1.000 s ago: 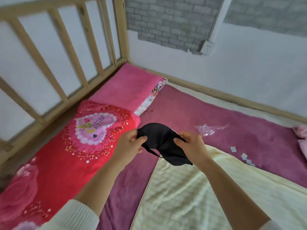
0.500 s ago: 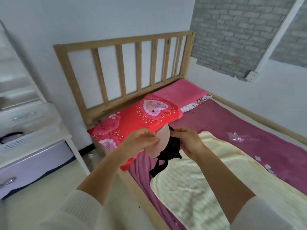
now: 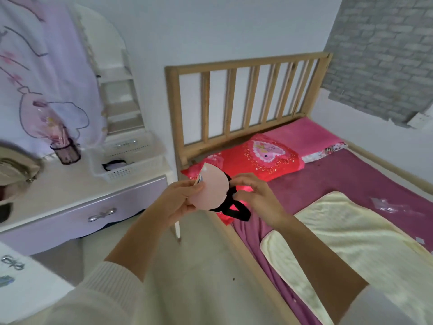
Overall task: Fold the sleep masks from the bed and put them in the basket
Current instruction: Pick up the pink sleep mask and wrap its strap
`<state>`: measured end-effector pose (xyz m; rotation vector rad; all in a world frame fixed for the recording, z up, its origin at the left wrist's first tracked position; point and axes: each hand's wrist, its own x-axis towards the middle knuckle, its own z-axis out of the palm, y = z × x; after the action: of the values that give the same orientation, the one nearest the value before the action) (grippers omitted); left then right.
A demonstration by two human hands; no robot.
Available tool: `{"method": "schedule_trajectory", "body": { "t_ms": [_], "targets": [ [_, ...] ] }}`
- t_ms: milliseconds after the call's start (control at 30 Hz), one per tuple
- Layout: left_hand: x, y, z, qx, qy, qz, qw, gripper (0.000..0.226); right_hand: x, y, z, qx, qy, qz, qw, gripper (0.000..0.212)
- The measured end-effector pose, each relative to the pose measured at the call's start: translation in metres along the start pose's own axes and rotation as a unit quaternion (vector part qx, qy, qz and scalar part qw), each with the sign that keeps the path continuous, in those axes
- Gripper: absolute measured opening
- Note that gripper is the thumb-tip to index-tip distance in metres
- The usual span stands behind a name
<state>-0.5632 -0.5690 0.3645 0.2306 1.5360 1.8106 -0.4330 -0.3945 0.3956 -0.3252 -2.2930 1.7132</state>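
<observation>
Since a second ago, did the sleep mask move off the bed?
Yes. The folded pink-and-black sleep mask sat over the purple bed sheet; now it is past the bed's edge, toward the white plastic basket.

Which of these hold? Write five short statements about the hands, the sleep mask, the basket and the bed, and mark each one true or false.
1. The sleep mask is held up in the air between both hands. True: the left hand pinches its edge and the right hand is at the black strap.
2. The mask lies flat on the yellow blanket. False: it is held off the bed.
3. The white basket stands on the dresser beside the bed. True.
4. The basket is empty. False: something dark already lies inside it.
5. The red pillow lies by the wooden headboard. True.
</observation>
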Motion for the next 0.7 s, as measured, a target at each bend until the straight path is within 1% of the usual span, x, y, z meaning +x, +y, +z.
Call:
{"method": "schedule_trajectory", "body": {
  "t_ms": [33,100,167,233,267,333,367,400,433,533,567,633,700],
  "targets": [
    [-0.004,0.002,-0.01,-0.01,0.012,0.003,1.0,0.018,0.002,-0.003,0.013,0.002,-0.025,0.006,1.0,0.013],
    [-0.011,0.006,-0.029,-0.012,0.025,0.01,1.0,0.02,0.005,-0.004,0.036,-0.022,-0.054,-0.022,0.998,0.013],
    [-0.018,0.009,-0.046,0.001,0.041,0.019,0.999,0.019,0.009,-0.005,0.05,-0.008,-0.028,-0.039,0.999,0.008],
    [-0.025,0.012,-0.062,0.006,0.074,0.028,0.997,0.021,0.014,-0.008,0.051,0.091,0.011,-0.012,0.996,0.01],
    [-0.028,0.013,-0.069,0.003,0.089,0.031,0.996,0.024,0.016,-0.009,0.048,0.161,0.012,0.01,0.987,0.012],
    [-0.033,0.015,-0.08,-0.007,0.102,0.029,0.994,0.031,0.02,-0.01,0.04,0.296,-0.014,0.052,0.954,0.015],
    [-0.035,0.015,-0.082,-0.014,0.102,0.024,0.994,0.033,0.022,-0.01,0.037,0.327,-0.025,0.066,0.942,0.016],
    [-0.037,0.015,-0.082,-0.023,0.099,0.02,0.995,0.033,0.023,-0.009,0.036,0.327,-0.029,0.076,0.941,0.018],
    [-0.039,0.015,-0.08,-0.029,0.091,0.015,0.995,0.034,0.023,-0.009,0.035,0.303,-0.03,0.08,0.949,0.017],
    [-0.041,0.016,-0.07,-0.01,0.049,0.008,0.999,0.038,0.027,-0.009,0.036,0.149,-0.03,0.054,0.987,0.008],
    [-0.042,0.018,-0.066,0.006,0.028,0.006,1.0,0.042,0.029,-0.011,0.036,0.114,-0.026,0.041,0.992,0.011],
    [-0.042,0.021,-0.058,0.048,-0.029,0.001,0.998,0.05,0.033,-0.015,0.034,0.107,-0.009,0.038,0.993,0.018],
    [-0.039,0.023,-0.048,0.074,-0.069,0.005,0.995,0.046,0.036,-0.019,0.029,0.146,-0.006,0.05,0.988,0.014]
  ]
}}
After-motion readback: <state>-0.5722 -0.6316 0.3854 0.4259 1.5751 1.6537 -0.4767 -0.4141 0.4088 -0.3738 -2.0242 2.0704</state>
